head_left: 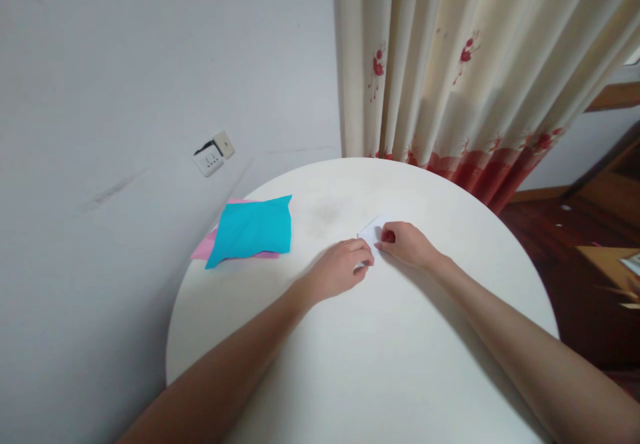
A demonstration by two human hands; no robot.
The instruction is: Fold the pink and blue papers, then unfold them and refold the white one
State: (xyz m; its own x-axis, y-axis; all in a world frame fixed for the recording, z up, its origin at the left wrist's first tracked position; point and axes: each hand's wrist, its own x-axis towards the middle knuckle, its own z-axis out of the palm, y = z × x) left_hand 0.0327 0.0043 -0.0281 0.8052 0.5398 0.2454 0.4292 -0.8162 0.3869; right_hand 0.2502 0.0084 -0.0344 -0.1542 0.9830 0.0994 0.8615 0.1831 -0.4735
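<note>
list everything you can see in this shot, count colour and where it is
white paper: one, white with a red patch showing, middle of the table under both hands
blue sheet: one, turquoise, left part of the table, hanging slightly over the edge
pink sheet: one, pink, under the blue sheet, mostly hidden
table: one, round, white, fills the lower middle
wall socket: one, white, on the wall at left
curtain: one, cream with red flowers and red hem, behind the table
wooden floor: dark brown, at right
left hand: one, resting on the white paper
right hand: one, fingers on the white paper
</note>
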